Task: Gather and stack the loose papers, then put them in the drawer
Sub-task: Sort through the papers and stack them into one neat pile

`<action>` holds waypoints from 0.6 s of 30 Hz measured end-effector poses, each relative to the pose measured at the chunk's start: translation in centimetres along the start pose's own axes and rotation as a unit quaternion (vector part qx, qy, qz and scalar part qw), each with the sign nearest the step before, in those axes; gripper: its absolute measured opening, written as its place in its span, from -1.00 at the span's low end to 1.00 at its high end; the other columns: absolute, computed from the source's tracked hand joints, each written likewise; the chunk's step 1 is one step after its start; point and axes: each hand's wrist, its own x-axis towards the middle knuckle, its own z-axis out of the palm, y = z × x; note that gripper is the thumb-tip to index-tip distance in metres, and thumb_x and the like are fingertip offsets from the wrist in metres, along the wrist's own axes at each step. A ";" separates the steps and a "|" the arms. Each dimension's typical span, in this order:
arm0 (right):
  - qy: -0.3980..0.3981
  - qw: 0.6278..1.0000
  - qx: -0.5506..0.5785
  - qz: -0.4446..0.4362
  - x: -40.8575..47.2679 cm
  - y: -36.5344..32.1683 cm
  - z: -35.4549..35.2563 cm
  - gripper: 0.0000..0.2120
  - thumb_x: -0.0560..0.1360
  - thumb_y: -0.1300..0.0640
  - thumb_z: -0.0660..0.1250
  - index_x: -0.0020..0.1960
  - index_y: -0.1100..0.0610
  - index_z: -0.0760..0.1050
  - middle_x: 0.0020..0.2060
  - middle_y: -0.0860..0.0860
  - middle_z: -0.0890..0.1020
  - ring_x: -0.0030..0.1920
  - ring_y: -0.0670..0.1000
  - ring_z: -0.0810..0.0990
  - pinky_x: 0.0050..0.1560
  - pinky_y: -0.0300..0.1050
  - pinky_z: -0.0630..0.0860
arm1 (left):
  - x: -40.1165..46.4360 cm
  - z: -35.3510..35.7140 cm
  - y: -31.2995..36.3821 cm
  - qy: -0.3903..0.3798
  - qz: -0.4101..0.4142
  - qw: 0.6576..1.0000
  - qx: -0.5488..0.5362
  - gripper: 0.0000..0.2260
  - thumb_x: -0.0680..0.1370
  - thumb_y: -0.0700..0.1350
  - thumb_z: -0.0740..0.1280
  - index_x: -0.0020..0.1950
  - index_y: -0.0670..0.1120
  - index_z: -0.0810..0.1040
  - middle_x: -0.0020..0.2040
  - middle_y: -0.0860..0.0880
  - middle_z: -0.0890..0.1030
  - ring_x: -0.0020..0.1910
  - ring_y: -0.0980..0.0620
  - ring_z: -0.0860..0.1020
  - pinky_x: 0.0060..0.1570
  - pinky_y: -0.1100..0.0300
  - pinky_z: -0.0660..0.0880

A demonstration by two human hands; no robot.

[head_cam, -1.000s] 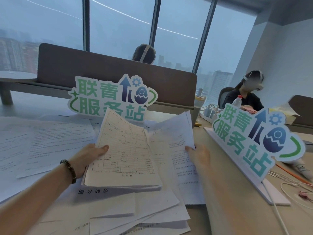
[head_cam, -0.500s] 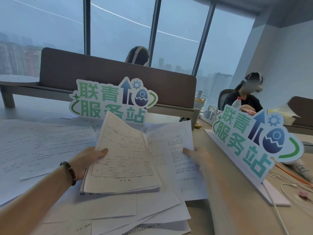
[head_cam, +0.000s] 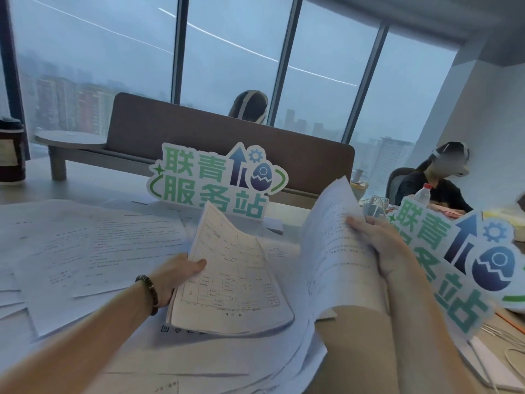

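Your left hand [head_cam: 177, 273] holds a cream-coloured stack of forms [head_cam: 233, 282] by its left edge, thumb on top and fingers tucked beneath, so the grip is closed around that bundle; the stack tilts up off the surface [head_cam: 360, 351], its far corner lifted toward the green sign [head_cam: 217, 183] at the middle far side. Your right hand [head_cam: 377, 245] grips a second bundle of white sheets [head_cam: 338, 251] by its right edge, fingers curled over the top; this bundle stands steeply, its far end raised and curling, just right of the cream stack and apart from it. Below and to the left of both bundles, loose papers [head_cam: 85, 245] lie spread and overlapping across the surface, some running under the lifted stacks at the near edge. A second green sign [head_cam: 454, 268] stands just right of your right hand. A beaded bracelet [head_cam: 149, 292] sits on your left wrist.
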 end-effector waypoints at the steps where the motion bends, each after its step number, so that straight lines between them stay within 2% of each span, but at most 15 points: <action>1: -0.010 1.000 0.018 -0.013 -0.4 -1.0 0.2 -0.73 0.46 0.09 0.49 0.11 0.18 0.64 -0.03 0.17 0.71 -0.14 0.17 0.71 -0.15 0.03 0.66 | -0.1 0.0 0.0 -0.001 -0.001 1.000 0.001 -0.75 0.63 -0.13 0.27 0.26 -0.19 0.51 0.10 -0.23 0.65 0.05 -0.24 0.63 -0.04 -0.08 0.60; 5: -0.066 0.996 0.048 -0.022 -1.3 -3.7 1.6 -0.86 0.50 0.11 0.45 0.02 0.14 0.64 -0.23 0.08 0.69 -0.34 0.05 0.68 -0.35 -0.09 0.65 | -0.2 0.2 0.1 -0.012 -0.003 1.000 -0.013 -0.77 0.64 -0.13 0.24 0.25 -0.19 0.52 0.15 -0.25 0.63 0.13 -0.28 0.59 0.12 -0.17 0.54; 11: -0.126 0.981 0.145 -0.031 -1.6 -3.5 3.2 -0.81 0.48 0.17 0.42 0.09 0.10 0.65 -0.12 0.11 0.71 -0.21 0.09 0.70 -0.21 -0.03 0.68 | -0.4 -0.1 0.2 -0.016 -0.012 0.997 -0.075 -0.79 0.62 -0.17 0.28 0.20 -0.25 0.54 0.07 -0.27 0.66 0.06 -0.29 0.62 0.14 -0.24 0.53; 13: -0.127 0.977 0.169 -0.039 -1.4 -2.4 3.6 -0.73 0.49 0.22 0.40 0.18 0.10 0.60 -0.03 0.14 0.71 -0.15 0.12 0.71 -0.20 0.01 0.68 | -0.4 0.0 0.3 -0.015 -0.009 0.995 -0.101 -0.78 0.61 -0.15 0.29 0.19 -0.24 0.54 0.03 -0.28 0.67 -0.01 -0.26 0.64 0.07 -0.20 0.56; 16: -0.074 0.993 0.093 -0.013 -1.1 0.4 4.7 -0.74 0.54 0.27 0.36 0.23 0.14 0.53 0.01 0.19 0.71 -0.09 0.16 0.72 -0.19 0.01 0.66 | -0.6 0.2 0.7 -0.018 0.001 0.986 -0.164 -0.75 0.58 -0.06 0.33 0.16 -0.21 0.56 -0.06 -0.26 0.70 -0.20 -0.20 0.69 -0.22 -0.05 0.65; 18: -0.039 0.999 0.013 0.019 -0.9 2.9 5.7 -0.75 0.55 0.26 0.38 0.21 0.15 0.53 0.00 0.18 0.72 -0.04 0.18 0.72 0.01 0.13 0.65 | -0.8 0.4 1.0 -0.031 0.018 0.983 -0.182 -0.72 0.58 0.01 0.32 0.15 -0.17 0.59 -0.07 -0.23 0.72 -0.26 -0.15 0.70 -0.39 0.06 0.63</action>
